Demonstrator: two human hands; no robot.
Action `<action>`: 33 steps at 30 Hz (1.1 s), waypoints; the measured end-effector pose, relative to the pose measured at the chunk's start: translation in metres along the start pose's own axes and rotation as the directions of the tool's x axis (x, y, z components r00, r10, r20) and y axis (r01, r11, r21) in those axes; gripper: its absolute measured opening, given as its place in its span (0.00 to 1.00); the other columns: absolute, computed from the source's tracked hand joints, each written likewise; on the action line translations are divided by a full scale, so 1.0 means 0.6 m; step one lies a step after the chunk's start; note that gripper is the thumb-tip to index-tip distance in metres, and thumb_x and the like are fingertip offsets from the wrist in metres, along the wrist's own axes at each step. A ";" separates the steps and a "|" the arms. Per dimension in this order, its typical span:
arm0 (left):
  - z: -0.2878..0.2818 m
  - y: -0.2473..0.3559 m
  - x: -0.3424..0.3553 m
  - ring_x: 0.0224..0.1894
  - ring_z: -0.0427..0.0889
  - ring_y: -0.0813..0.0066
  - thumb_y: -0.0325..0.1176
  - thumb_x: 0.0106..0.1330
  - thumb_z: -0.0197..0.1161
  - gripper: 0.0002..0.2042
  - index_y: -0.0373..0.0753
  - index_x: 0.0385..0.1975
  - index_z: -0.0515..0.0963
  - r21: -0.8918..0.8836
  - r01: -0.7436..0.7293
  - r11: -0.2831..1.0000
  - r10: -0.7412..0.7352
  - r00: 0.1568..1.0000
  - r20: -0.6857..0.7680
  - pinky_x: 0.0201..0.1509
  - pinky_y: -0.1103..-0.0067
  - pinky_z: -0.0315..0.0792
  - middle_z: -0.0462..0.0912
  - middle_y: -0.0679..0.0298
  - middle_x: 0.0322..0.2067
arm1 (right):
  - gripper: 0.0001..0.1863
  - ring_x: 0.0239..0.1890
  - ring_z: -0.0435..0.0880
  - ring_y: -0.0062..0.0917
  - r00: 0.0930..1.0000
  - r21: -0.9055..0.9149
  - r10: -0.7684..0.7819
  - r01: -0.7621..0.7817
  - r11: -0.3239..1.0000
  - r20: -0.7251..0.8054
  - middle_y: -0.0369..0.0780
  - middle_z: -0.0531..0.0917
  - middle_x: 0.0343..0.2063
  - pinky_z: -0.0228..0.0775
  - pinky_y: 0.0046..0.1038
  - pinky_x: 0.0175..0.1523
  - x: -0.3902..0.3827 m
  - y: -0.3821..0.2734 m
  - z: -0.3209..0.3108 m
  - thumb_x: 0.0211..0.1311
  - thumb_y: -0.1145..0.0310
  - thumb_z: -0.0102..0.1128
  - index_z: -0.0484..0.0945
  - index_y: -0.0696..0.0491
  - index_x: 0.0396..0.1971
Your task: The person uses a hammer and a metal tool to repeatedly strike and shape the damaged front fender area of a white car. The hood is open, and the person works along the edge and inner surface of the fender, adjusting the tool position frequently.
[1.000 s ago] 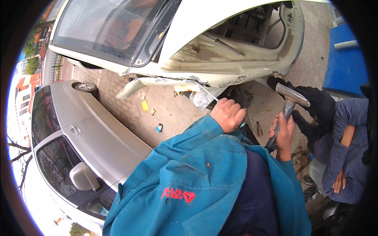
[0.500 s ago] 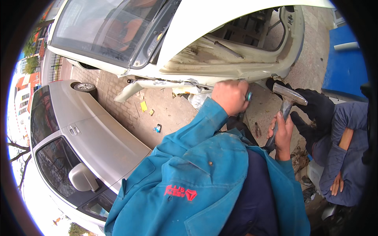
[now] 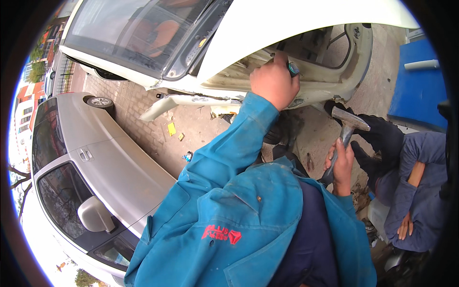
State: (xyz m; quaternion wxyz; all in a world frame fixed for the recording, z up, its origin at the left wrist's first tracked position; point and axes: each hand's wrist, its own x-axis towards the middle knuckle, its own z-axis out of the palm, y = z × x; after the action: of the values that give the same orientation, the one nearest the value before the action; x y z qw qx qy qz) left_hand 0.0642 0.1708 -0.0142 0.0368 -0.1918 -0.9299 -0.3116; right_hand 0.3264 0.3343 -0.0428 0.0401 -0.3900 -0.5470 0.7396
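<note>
My left hand (image 3: 273, 84) is closed, reaching forward at the body shell of a pale cream car (image 3: 224, 81). A small round teal-green end (image 3: 293, 69) shows at the right side of this hand; what it belongs to is hidden by my fingers. In my right hand (image 3: 342, 162) is a hammer (image 3: 350, 122), gripped by its dark handle near my body, head up. Its worn metal head is apart from the car. Below my left hand runs the car's scuffed, bent lower edge (image 3: 196, 99).
On the right sits a person in grey (image 3: 420, 162), arms folded, dark-clad legs stretched toward the car. A blue panel (image 3: 416, 81) stands beyond. At left is a silver van (image 3: 105, 148). Yellow scraps (image 3: 171, 128) lie on the ground.
My left hand has moved up and forward, from the car's lower edge to over its side. The hammer in my right hand has barely moved. A pale plastic-like piece beside the edge no longer shows.
</note>
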 end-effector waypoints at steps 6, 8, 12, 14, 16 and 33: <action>0.023 0.026 0.015 0.23 0.86 0.47 0.40 0.73 0.68 0.10 0.40 0.37 0.78 -0.010 -0.304 0.953 0.292 0.923 -0.250 0.25 0.59 0.80 0.84 0.54 0.23 | 0.16 0.13 0.73 0.20 0.999 -0.026 0.035 -0.036 0.999 -0.024 0.36 0.74 0.22 0.68 0.27 0.17 0.004 0.002 0.017 0.85 0.56 0.57 0.71 0.54 0.44; 0.031 0.026 0.028 0.22 0.87 0.47 0.40 0.77 0.64 0.12 0.41 0.33 0.76 0.018 -0.276 0.961 0.275 0.948 -0.157 0.23 0.57 0.79 0.86 0.53 0.24 | 0.16 0.13 0.73 0.20 0.998 -0.015 0.052 -0.052 0.999 -0.026 0.36 0.74 0.23 0.68 0.27 0.17 0.005 0.000 0.020 0.85 0.56 0.57 0.70 0.54 0.43; 0.046 0.018 0.047 0.23 0.88 0.48 0.38 0.76 0.61 0.11 0.39 0.32 0.78 0.032 -0.270 0.962 0.272 0.953 -0.130 0.25 0.55 0.81 0.89 0.52 0.27 | 0.15 0.13 0.73 0.20 0.998 -0.062 0.033 -0.036 0.997 -0.055 0.36 0.75 0.24 0.68 0.27 0.17 0.012 -0.003 0.026 0.85 0.56 0.56 0.70 0.53 0.43; 0.055 0.012 0.054 0.25 0.89 0.48 0.34 0.73 0.61 0.08 0.37 0.33 0.81 0.020 -0.328 0.945 0.327 0.933 -0.148 0.28 0.55 0.82 0.90 0.51 0.28 | 0.15 0.13 0.73 0.20 0.996 -0.045 0.064 -0.067 0.997 -0.058 0.36 0.75 0.24 0.68 0.27 0.17 0.018 -0.004 0.029 0.85 0.55 0.56 0.71 0.53 0.43; 0.067 0.006 0.068 0.32 0.91 0.49 0.29 0.68 0.61 0.08 0.34 0.37 0.86 -0.058 -0.358 0.932 0.342 0.921 -0.184 0.35 0.56 0.83 0.91 0.47 0.33 | 0.16 0.13 0.73 0.20 0.997 -0.072 0.060 -0.063 0.995 -0.045 0.36 0.75 0.24 0.68 0.27 0.17 0.024 -0.004 0.033 0.85 0.55 0.56 0.71 0.53 0.43; 0.090 0.009 0.090 0.41 0.93 0.44 0.34 0.68 0.59 0.11 0.39 0.36 0.89 0.012 -0.250 0.968 0.248 0.951 -0.186 0.45 0.54 0.86 0.92 0.46 0.36 | 0.18 0.14 0.75 0.20 0.995 -0.116 0.046 -0.057 0.992 -0.089 0.36 0.75 0.22 0.69 0.26 0.17 -0.070 0.049 0.070 0.83 0.51 0.59 0.72 0.52 0.41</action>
State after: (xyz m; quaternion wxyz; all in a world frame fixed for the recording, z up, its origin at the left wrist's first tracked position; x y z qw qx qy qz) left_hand 0.0195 0.2249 -0.0445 0.1612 -0.2776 -0.8891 -0.3262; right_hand 0.3399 0.2695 -0.0409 0.0213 -0.4372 -0.5773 0.6893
